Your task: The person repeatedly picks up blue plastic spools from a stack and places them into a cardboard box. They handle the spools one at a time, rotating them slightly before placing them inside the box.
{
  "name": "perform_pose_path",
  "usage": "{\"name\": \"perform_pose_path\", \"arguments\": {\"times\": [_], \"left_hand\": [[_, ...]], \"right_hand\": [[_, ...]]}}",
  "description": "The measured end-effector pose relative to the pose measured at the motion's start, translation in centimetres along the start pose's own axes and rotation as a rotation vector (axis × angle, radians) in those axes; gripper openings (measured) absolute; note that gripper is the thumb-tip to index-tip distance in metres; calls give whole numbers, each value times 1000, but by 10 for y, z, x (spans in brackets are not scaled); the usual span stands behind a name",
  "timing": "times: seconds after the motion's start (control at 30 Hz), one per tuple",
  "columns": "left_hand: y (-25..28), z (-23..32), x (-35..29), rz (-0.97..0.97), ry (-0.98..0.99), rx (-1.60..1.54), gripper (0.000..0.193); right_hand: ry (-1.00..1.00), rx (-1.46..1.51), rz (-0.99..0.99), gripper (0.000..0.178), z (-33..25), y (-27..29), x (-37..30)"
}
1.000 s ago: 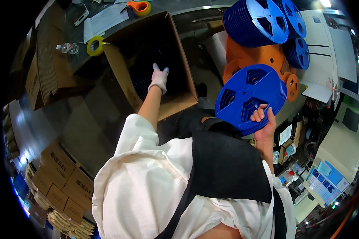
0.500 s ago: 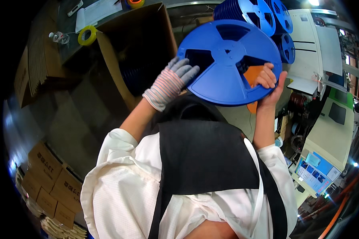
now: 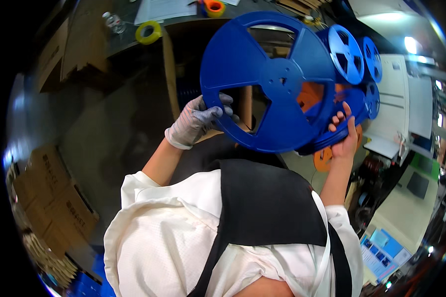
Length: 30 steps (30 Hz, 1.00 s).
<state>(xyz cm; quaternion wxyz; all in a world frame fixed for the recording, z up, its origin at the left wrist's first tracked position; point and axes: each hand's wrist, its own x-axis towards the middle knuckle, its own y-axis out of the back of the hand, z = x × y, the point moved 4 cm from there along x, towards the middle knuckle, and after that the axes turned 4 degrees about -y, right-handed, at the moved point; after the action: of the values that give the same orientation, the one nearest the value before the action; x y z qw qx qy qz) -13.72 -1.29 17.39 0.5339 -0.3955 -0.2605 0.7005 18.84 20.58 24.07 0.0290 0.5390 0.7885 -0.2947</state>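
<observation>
A large blue plastic reel (image 3: 233, 59) with three wide cut-outs is tilted up in front of me. My left hand (image 3: 193, 121), in a grey glove with pale stripes, is closed on its lower left rim, fingers passing through a cut-out. Behind it on the right are more blue reels (image 3: 327, 142), several rims together, partly hidden by the front one. My bare right hand (image 3: 345, 138) holds these by their lower right edge, thumb and fingers around the rims. Between the two, orange shows through the front reel's cut-out.
An open cardboard box (image 3: 169, 74) with dark reels inside stands beyond my left hand. Yellow tape (image 3: 140, 33), orange tape (image 3: 214, 12) and a bottle (image 3: 116, 24) lie on the far table. Blue reels (image 3: 343, 42) are stacked at far right; flattened cartons (image 3: 54, 198) lie at lower left.
The front reel has swung up and left, parting from the reels behind it. My left hand has closed on its rim. My right hand has dropped slightly, with the other reels.
</observation>
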Motion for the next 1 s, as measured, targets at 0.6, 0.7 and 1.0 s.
{"name": "perform_pose_path", "arguments": {"times": [0.6,0.7,1.0], "left_hand": [[-2,12,13,-104,39,35,48],[40,31,37,-27,-234,5,46],[39,-40,-16,195,75,-96,39]], "right_hand": [[-32,251,-97,61,25,-2,-50],[-101,117,-29,46,27,-1,-50],[-93,57,62,41,43,33,-70]]}}
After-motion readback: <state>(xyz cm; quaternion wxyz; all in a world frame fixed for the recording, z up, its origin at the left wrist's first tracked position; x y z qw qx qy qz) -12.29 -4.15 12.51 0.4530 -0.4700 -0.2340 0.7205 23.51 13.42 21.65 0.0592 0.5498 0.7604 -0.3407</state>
